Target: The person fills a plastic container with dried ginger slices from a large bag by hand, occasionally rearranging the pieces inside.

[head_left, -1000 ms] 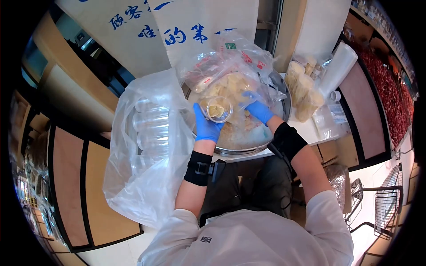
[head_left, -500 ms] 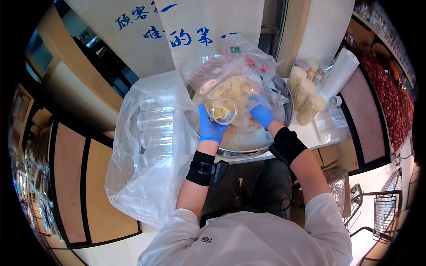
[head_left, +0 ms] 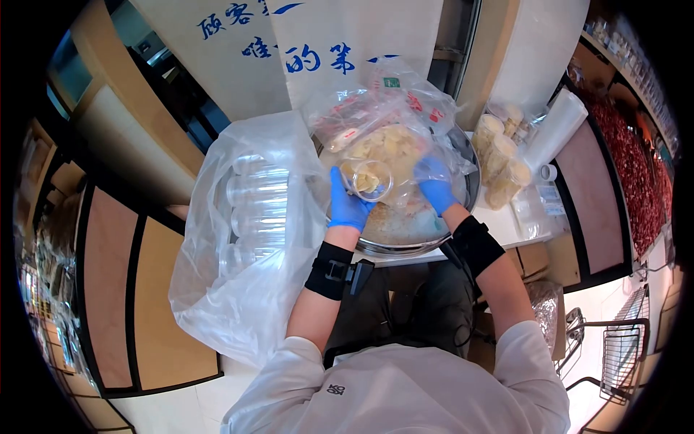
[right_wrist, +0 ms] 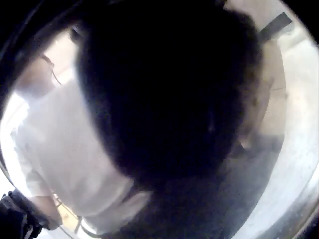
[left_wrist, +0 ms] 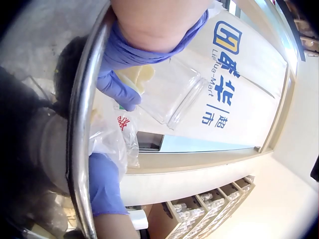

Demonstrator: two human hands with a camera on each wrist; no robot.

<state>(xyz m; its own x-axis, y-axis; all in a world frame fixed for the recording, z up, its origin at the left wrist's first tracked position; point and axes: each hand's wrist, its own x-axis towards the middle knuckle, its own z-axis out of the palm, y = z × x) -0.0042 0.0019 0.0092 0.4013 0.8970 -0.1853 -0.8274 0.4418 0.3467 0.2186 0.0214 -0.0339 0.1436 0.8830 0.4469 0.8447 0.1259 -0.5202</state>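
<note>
My blue-gloved left hand (head_left: 349, 208) grips a clear plastic jar (left_wrist: 174, 97), its open mouth facing up in the head view. A few pale yellow slices (left_wrist: 139, 75) lie at the bottom of the jar. Both are over a large round metal tray (head_left: 405, 249), where a heap of similar pale slices (head_left: 394, 142) sits in a clear plastic bag (head_left: 416, 94) with red print. My blue-gloved right hand (head_left: 436, 184) reaches into the heap's right side, its fingers partly covered by the bag film. The right wrist view is mostly dark and does not show the hand.
Left of the tray, a big translucent bag (head_left: 210, 304) holds stacked empty clear jars (head_left: 260, 195). Several filled jars (head_left: 499, 155) stand to the right, beside a white plastic roll (head_left: 557, 126) and a tape roll (head_left: 548, 172). A wire basket (head_left: 625, 354) is at the lower right.
The left hand holds the jar throughout, over the tray's left part. The right hand has drawn slightly back and right from the middle of the heap, under the film. The head view has shifted slightly.
</note>
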